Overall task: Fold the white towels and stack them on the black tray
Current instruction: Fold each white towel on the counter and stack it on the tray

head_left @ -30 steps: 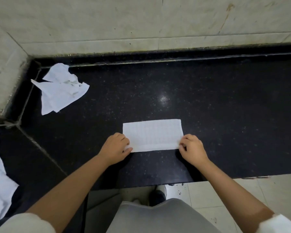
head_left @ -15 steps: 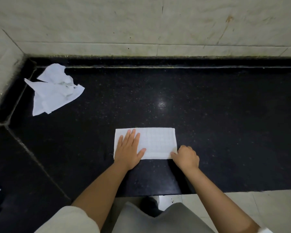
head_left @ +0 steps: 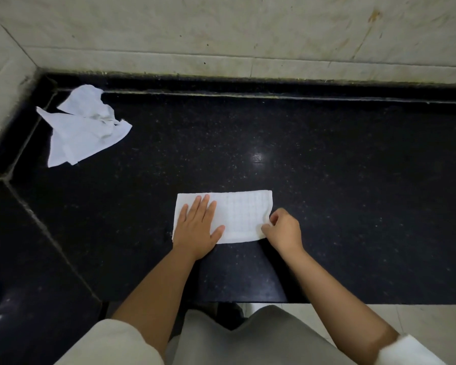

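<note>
Head view: the left hand [head_left: 197, 227] lies flat, palm down, on the left half of the folded towel [head_left: 237, 216], fingers straight and slightly spread, pressing it to the black surface [head_left: 327, 180]. The right hand [head_left: 283, 231] has its grip closed on the towel's right edge near the near corner, fingers curled and pinching the cloth, which lifts slightly there. The towel is a white rectangle with a faint grid weave, its long axis running left to right, parallel to the surface's front edge and close to it. No writing or label can be read. A crumpled towel [head_left: 86, 129] lies well apart in the far left corner, beside the wall [head_left: 221, 30].
</note>
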Demonstrator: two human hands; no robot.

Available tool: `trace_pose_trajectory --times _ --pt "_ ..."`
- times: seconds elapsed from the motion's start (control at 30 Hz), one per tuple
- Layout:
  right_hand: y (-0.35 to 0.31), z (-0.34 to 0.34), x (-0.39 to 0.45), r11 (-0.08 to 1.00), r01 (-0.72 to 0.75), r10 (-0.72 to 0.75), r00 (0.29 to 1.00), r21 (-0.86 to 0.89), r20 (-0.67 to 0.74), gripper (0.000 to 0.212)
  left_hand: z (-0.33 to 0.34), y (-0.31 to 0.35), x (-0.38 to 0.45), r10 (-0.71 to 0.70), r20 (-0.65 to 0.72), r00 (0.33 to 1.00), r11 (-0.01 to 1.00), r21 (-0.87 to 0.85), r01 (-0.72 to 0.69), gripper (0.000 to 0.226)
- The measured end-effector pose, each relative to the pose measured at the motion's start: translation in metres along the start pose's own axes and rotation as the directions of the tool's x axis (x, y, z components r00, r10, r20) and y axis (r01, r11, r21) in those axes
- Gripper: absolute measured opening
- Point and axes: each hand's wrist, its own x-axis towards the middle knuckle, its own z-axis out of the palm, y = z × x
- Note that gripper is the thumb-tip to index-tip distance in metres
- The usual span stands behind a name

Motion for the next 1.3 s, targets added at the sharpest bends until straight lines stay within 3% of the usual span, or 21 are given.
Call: trace_pose_trajectory --times 0.17,0.3,0.4,0.53,0.6,0.67,0.73,0.87,1.0,1.07,1.13,1.2,1.3 --pt "-0.008 -0.002 0.018 0.999 -0.036 0.036 0.999 0.030 0.014 0.011 -0.003 0.012 -0.001 -0.106 0.045 0.993 0.994 -0.033 0.107 0.068" --pt "-0.022 -0.012 0.025 0.995 -0.048 0.052 0.997 0.083 -0.053 0.013 -0.007 0.018 -0.004 -0.133 0.054 0.990 0.983 -0.119 0.139 0.069" --pt "-0.048 -0.013 0.015 0.976 0.107 -0.083 0.988 0.190 -0.129 0.019 -0.011 0.002 -0.011 -0.169 -0.079 0.982 0.965 -0.218 0.149 0.066" --pt "-0.087 0.021 -0.020 0.907 0.395 -0.374 0.915 0.143 -0.154 0.017 -0.013 -0.037 -0.033 -0.340 -0.185 0.922 0.908 -0.319 0.271 0.056" --pt "-0.097 0.051 -0.035 0.856 0.509 -0.507 0.861 0.086 -0.050 0.021 -0.009 -0.055 -0.047 -0.407 -0.170 0.897 0.881 -0.334 0.336 0.054" --pt "-0.099 0.078 -0.046 0.840 0.543 -0.534 0.827 -0.003 0.178 0.024 -0.002 -0.067 -0.062 -0.446 -0.157 0.881 0.862 -0.341 0.375 0.054" --pt "-0.095 0.098 -0.050 0.801 0.587 -0.532 0.787 -0.114 0.312 0.024 0.003 -0.074 -0.074 -0.467 -0.138 0.873 0.849 -0.347 0.399 0.053" --pt "-0.093 0.111 -0.048 0.812 0.563 -0.496 0.805 -0.156 0.324 0.023 0.009 -0.081 -0.085 -0.463 -0.123 0.878 0.850 -0.341 0.401 0.052" --pt "-0.092 0.099 -0.042 0.854 0.510 -0.482 0.849 -0.104 0.216 0.029 0.010 -0.077 -0.085 -0.432 -0.144 0.890 0.853 -0.384 0.352 0.051" --pt "-0.091 0.084 -0.036 0.912 0.401 -0.408 0.908 0.083 0.099 0.030 0.010 -0.075 -0.084 -0.418 -0.159 0.894 0.858 -0.393 0.331 0.050" --pt "-0.091 0.063 -0.031 0.900 0.323 -0.325 0.945 0.293 -0.041 0.019 0.010 -0.074 -0.081 -0.401 -0.176 0.899 0.862 -0.404 0.306 0.050" --pt "-0.092 0.046 -0.029 0.859 0.337 -0.300 0.941 0.385 -0.155 0.014 0.010 -0.075 -0.080 -0.389 -0.192 0.901 0.862 -0.421 0.282 0.049" --pt "-0.099 0.042 -0.030 0.814 0.495 -0.440 0.867 0.304 -0.235 0.017 0.010 -0.076 -0.079 -0.391 -0.200 0.898 0.857 -0.434 0.277 0.049"
